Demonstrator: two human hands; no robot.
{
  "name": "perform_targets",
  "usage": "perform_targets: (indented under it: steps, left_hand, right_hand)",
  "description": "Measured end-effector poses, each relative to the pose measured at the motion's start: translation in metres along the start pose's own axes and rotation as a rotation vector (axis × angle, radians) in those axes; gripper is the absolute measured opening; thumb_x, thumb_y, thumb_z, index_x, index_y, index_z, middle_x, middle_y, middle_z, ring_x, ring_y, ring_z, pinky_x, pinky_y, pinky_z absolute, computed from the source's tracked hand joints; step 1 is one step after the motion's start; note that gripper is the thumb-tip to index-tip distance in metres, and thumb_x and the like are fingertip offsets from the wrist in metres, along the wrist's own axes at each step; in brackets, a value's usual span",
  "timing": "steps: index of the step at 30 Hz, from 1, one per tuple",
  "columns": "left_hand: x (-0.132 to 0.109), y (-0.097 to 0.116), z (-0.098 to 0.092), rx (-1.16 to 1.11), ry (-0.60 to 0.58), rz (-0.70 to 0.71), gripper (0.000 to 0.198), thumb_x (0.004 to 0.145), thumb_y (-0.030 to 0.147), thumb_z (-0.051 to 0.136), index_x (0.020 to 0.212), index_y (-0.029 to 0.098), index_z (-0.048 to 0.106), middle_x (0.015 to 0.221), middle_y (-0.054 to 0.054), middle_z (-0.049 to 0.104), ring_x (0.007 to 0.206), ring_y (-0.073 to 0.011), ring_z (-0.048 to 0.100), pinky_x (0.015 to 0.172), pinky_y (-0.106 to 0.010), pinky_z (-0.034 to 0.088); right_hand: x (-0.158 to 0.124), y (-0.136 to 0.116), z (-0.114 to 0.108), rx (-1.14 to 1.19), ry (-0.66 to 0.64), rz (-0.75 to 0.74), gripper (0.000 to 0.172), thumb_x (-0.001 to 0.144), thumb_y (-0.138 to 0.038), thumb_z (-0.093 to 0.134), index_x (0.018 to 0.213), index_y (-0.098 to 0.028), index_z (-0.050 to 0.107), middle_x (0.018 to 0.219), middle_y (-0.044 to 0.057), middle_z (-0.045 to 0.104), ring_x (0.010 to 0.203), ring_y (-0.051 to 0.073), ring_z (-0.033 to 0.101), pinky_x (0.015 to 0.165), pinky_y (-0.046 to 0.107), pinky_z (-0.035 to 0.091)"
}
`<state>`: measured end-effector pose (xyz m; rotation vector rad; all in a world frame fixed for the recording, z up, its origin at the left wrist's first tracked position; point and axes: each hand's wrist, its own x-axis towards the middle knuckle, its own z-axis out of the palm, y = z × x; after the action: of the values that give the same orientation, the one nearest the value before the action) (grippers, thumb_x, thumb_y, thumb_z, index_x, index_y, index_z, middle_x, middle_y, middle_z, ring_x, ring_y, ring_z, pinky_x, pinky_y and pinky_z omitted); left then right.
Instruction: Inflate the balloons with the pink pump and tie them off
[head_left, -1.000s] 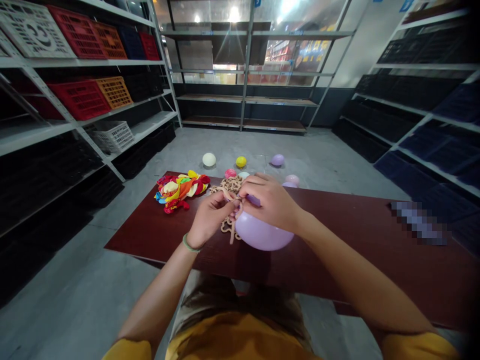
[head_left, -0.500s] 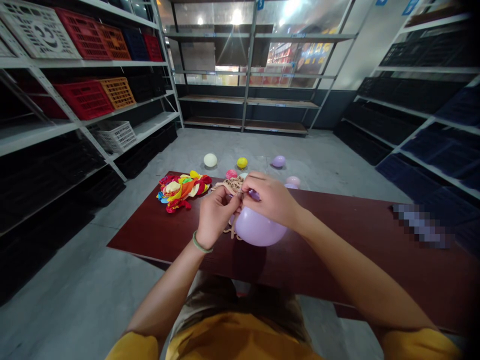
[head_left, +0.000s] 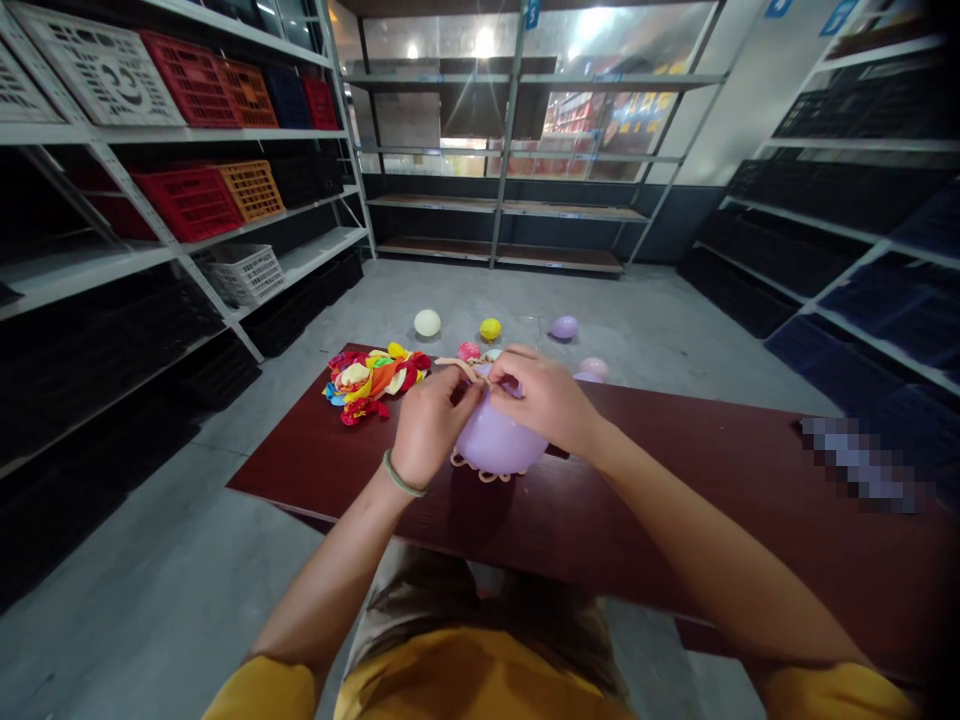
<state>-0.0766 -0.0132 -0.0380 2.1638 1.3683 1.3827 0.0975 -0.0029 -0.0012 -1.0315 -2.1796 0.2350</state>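
Note:
An inflated light purple balloon (head_left: pixel 501 445) hangs under my two hands, just above the table. My left hand (head_left: pixel 433 412) is closed in a pinch at the balloon's neck, where a beige ribbon (head_left: pixel 459 367) runs in from the upper left. My right hand (head_left: pixel 553 400) is pinched shut at the same spot, its fingertips almost meeting the left ones. The knot area is mostly hidden by my fingers. More beige ribbon curls (head_left: pixel 495 476) show beneath the balloon on the dark red table (head_left: pixel 315 478).
A pile of colourful uninflated balloons (head_left: pixel 375 380) lies at the table's left. Beyond the far edge, white (head_left: pixel 427 323), yellow (head_left: pixel 490 329) and purple (head_left: pixel 564 327) balloons rest on the floor. A blurred-out object (head_left: pixel 859 465) lies at the right. Shelves with crates (head_left: pixel 187 200) stand around.
The purple balloon has swung slightly left, beneath both hands. A length of beige ribbon now stretches up and left from my fingers. The view has shifted a little.

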Motion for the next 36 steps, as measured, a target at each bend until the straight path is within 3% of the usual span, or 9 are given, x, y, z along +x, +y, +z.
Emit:
perform_targets:
  steps: [8,12,15,19,25,29,36]
  left_hand:
    - [-0.003,-0.014,0.006,0.203,0.111,0.157,0.015,0.094,0.026,0.057,0.083,0.018,0.063,0.079,-0.007,0.067,0.073,-0.0199,0.061,0.068,-0.032,0.045]
    - [-0.006,-0.029,0.011,0.059,0.168,0.275,0.014,0.095,0.022,0.054,0.085,0.018,0.064,0.087,-0.008,0.071,0.086,-0.0205,0.065,0.080,-0.034,0.049]
    - [-0.013,-0.037,0.016,-0.106,0.247,0.247,0.015,0.095,0.023,0.056,0.083,0.019,0.064,0.085,-0.005,0.072,0.084,-0.0188,0.066,0.078,-0.033,0.051]
    - [-0.023,-0.042,0.019,-0.198,0.343,0.307,0.012,0.092,0.020,0.060,0.081,0.020,0.066,0.084,-0.004,0.074,0.082,-0.0184,0.069,0.078,-0.032,0.053]
    - [-0.028,-0.050,0.020,-0.130,0.369,0.445,0.009,0.090,0.023,0.063,0.085,0.022,0.071,0.084,-0.006,0.076,0.082,-0.0204,0.071,0.079,-0.035,0.055]
    - [-0.032,-0.053,0.020,-0.064,0.355,0.452,0.010,0.089,0.029,0.064,0.086,0.022,0.071,0.084,-0.007,0.077,0.081,-0.0218,0.072,0.076,-0.036,0.058]
    - [-0.034,-0.047,0.018,-0.115,0.370,0.480,0.006,0.088,0.021,0.065,0.091,0.022,0.070,0.088,-0.007,0.077,0.081,-0.0203,0.073,0.074,-0.034,0.058]
  right_hand:
    - [-0.005,-0.008,0.018,-0.102,0.153,0.005,0.015,0.080,-0.012,0.054,0.071,-0.023,0.048,0.078,0.001,0.053,0.073,0.017,0.052,0.068,0.030,0.039]
    - [-0.011,-0.010,0.025,-0.229,0.227,-0.096,0.015,0.086,-0.016,0.053,0.073,-0.023,0.054,0.079,0.004,0.060,0.077,0.020,0.054,0.072,0.034,0.043]
    - [-0.017,-0.016,0.021,-0.312,0.190,-0.237,0.015,0.092,-0.018,0.053,0.080,-0.023,0.062,0.085,0.005,0.066,0.082,0.022,0.056,0.078,0.037,0.044]
    - [-0.022,-0.027,0.006,-0.212,0.154,-0.318,0.012,0.095,-0.020,0.053,0.088,-0.021,0.063,0.090,0.007,0.069,0.084,0.022,0.057,0.080,0.037,0.045]
    - [-0.023,-0.037,-0.006,-0.056,0.092,-0.159,0.012,0.097,-0.016,0.050,0.092,-0.021,0.060,0.088,0.003,0.070,0.078,0.016,0.061,0.072,0.029,0.044]
    - [-0.023,-0.037,-0.008,-0.006,-0.004,-0.059,0.009,0.094,-0.017,0.054,0.090,-0.022,0.060,0.088,0.001,0.071,0.076,0.015,0.062,0.069,0.028,0.043]
    - [-0.017,-0.033,-0.013,0.136,-0.085,0.019,0.010,0.091,-0.017,0.060,0.094,-0.021,0.068,0.093,0.000,0.073,0.079,0.014,0.064,0.070,0.026,0.045]
